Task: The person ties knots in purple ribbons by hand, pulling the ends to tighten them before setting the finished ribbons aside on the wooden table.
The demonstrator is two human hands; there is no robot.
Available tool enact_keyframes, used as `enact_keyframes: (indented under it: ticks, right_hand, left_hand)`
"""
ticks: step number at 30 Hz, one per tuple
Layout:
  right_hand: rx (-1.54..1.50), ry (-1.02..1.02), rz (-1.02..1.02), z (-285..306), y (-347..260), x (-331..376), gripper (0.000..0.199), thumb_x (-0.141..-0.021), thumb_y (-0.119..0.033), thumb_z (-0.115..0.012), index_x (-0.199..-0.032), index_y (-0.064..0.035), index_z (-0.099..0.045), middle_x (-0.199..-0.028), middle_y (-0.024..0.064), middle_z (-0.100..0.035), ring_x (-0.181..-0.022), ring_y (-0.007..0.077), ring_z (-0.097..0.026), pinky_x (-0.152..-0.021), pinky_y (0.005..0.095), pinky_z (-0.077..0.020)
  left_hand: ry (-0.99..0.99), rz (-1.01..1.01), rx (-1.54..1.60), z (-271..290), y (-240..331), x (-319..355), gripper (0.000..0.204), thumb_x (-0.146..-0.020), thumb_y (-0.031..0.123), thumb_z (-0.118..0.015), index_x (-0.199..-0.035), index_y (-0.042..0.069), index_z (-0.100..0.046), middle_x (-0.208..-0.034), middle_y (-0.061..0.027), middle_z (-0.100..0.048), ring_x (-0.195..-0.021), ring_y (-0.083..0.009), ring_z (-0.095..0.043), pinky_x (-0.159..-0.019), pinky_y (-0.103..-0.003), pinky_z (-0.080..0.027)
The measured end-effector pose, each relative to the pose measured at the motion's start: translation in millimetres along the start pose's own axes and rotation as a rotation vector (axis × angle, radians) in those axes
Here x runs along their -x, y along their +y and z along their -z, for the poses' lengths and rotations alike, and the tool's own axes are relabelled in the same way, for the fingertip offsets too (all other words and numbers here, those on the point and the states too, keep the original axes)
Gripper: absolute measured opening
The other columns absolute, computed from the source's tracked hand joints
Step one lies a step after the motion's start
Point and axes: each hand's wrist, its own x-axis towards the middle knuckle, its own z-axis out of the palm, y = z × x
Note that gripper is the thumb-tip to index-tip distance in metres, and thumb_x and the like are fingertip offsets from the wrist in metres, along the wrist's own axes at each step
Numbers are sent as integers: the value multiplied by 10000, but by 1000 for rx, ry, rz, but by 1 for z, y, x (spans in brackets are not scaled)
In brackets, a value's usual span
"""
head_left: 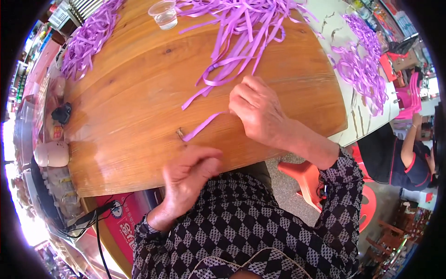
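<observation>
Left hand (188, 179): loosely curled, empty, at desk's 6 o'clock edge.
Right hand (258, 109): pinching flat purple ribbon strip (202, 126).
Desk (139, 93): glossy rounded wood.

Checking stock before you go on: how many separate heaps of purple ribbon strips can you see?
3. One heap at the wooden table's far left edge, one far centre ahead of the right hand, one on the white table to the right. More may lie out of view.
</observation>
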Motion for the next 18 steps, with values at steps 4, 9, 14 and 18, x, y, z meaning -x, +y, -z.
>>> enact_keyframes:
  ticks: [4,9,14,18]
  right_hand:
    - [-252,126,-89,1,-38,2,133,-582,-31,-605,-690,-25,-527,-761,79,-519,-673,246,-479,-587,350,-407]
    - [-179,171,-10,0,-75,8,180,-556,-73,-587,-718,-7,-543,-765,90,-516,-631,232,-466,-564,343,-393]
    - [-247,229,-75,6,-76,7,228,-583,-36,-644,-796,10,-576,-792,103,-556,-662,238,-512,-565,326,-419]
    - [-289,353,-117,27,-55,-14,254,-648,20,-676,-893,-3,-616,-922,103,-617,-700,249,-554,-600,317,-450]
  left_hand:
    - [-83,144,273,-7,0,-2,213,-885,109,-543,-1031,-40,-588,-901,-55,-604,-818,-114,-570,-720,-231,-463]
    - [156,106,516,-18,14,-14,245,-895,177,-536,-981,-43,-603,-950,-87,-618,-859,-137,-566,-801,-266,-441]
    - [155,-66,481,-2,6,-20,220,-895,153,-528,-937,-44,-616,-949,-125,-623,-874,-156,-557,-835,-268,-421]
    - [-22,-45,439,11,11,-17,218,-890,146,-536,-968,-45,-606,-923,-118,-623,-780,-149,-567,-748,-262,-458]
